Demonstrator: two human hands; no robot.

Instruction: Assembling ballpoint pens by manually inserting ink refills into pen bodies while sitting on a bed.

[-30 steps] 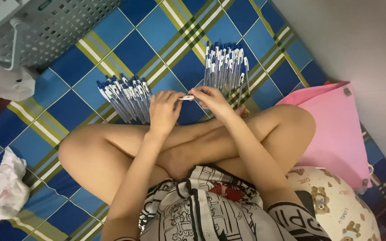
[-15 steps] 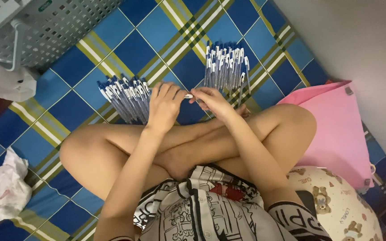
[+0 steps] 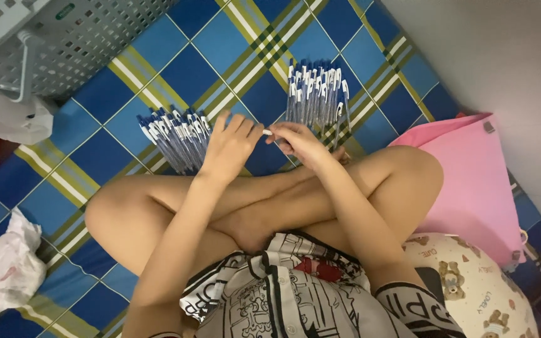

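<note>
I sit cross-legged on a blue, yellow and green checked mat (image 3: 176, 69). My left hand (image 3: 230, 147) and my right hand (image 3: 298, 143) meet in front of my knees and together hold one small white pen part (image 3: 268, 132) between their fingertips. A fan of blue-and-white pens (image 3: 173, 134) lies on the mat just left of my left hand. A second bunch of the same pens (image 3: 316, 94) lies just beyond my right hand.
A grey perforated plastic basket (image 3: 64, 37) stands at the top left with a white plastic bag (image 3: 7, 119) below it. Crumpled white plastic (image 3: 1, 263) lies at the lower left. A pink bag (image 3: 477, 175) and a bear-print cushion (image 3: 471, 288) sit at the right by a white wall.
Both hands have stayed together over the same spot, with only small finger shifts on the pen part. The pen piles have not moved.
</note>
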